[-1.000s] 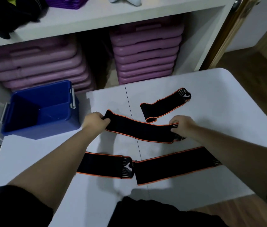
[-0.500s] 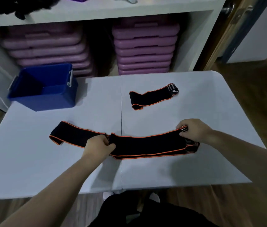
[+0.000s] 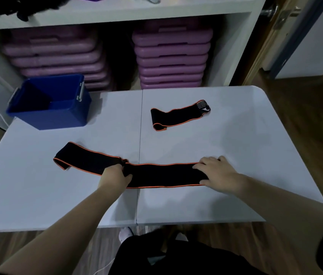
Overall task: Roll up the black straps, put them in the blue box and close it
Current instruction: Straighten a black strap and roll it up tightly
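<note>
A long black strap point(image 3: 164, 174) with thin orange edges lies flat across the near part of the white folding table point(image 3: 236, 135), and both hands are on it. The left hand point(image 3: 115, 176) pinches the strap about the middle of its length, fingers curled over the far edge and thumb on the near side, so the grip is closed on the fabric. The right hand point(image 3: 217, 174) lies on the right end with fingers rather flat and spread; it presses the strap down more than it grasps it, and I cannot tell if the thumb holds the edge underneath. The left end of the strap is folded over and lies free on the table. The material looks soft, light and elastic, with no stiffness, so I judge it will slip loose if rolled without tension; it seems best to start from the right end and keep the roll tight with the fingertips. A second, shorter strap point(image 3: 178, 115) lies well apart on the far side of the table, bent double at one end, with white stripes at the other. The blue box point(image 3: 49, 114) stands at the far left corner, open; its inside is dark and appears empty, and I see no lid on it.
</note>
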